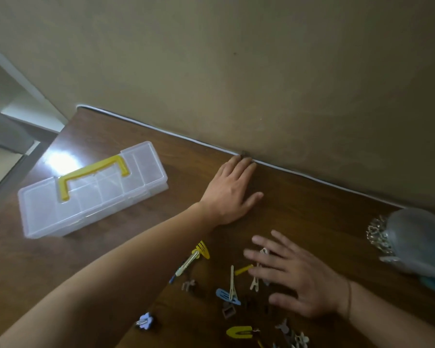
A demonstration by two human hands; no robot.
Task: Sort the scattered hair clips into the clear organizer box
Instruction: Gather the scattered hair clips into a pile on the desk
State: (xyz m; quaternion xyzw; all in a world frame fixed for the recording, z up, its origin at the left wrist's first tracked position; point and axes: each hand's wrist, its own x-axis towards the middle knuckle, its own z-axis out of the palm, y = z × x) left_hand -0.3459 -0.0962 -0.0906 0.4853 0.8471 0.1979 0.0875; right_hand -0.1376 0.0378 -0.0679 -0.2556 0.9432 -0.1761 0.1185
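Dark wood counter [312, 209] against a beige wall [236, 59]; one closed box [91, 189]; both hands, left [229, 194] and right [299, 280], flat, spread, empty, over scattered clips [232, 287].

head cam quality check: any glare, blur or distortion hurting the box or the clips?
Head view: bright glare patch on the table just behind the clear box, washing its far corner; right hand is motion-blurred over the clips; left hand is sharper; wide-angle tilt slants the wall edge; overall dim, warm light; the bottom-edge clips are soft.

Honestly can't read a thing here, no text or labels on the clear organizer box [93, 189] or anything near it.
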